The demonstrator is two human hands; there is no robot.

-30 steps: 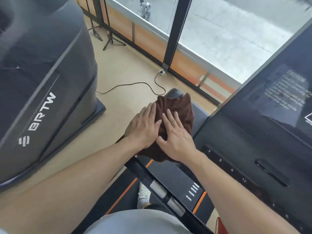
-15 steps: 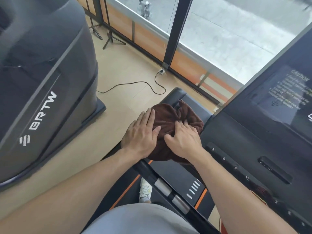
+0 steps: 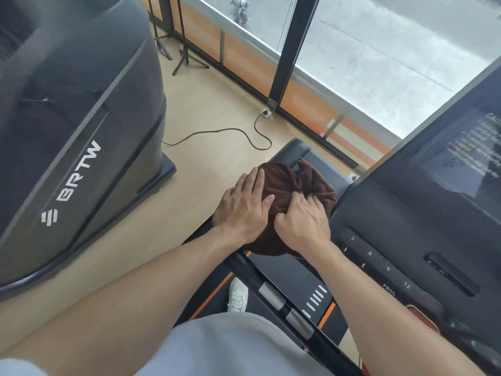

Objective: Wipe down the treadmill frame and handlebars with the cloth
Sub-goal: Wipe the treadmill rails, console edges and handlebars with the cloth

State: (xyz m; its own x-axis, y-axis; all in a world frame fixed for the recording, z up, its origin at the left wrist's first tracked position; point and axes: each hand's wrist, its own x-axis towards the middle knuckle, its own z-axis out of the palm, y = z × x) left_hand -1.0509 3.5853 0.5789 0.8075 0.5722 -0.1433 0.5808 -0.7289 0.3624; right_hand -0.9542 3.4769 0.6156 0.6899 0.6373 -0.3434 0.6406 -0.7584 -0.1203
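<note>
Brown cloth point(image 3: 287, 185) bunched on treadmill handlebar point(image 3: 298, 147); left hand point(image 3: 244, 210) flat on it, right hand point(image 3: 303, 221) gripping folds; console point(image 3: 406, 226) right of cloth, cable point(image 3: 217, 134) on floor beyond.

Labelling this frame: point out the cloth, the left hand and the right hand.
cloth point(image 3: 282, 180): head view, bare brown fabric above the hands.
left hand point(image 3: 241, 206): head view, back of the hand, flat on the cloth.
right hand point(image 3: 303, 221): head view, back of the hand, fingers bunching cloth.

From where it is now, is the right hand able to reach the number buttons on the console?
Probably yes. The right hand grips the brown cloth beside the console, and the number buttons lie close on its right with nothing between them.
</note>
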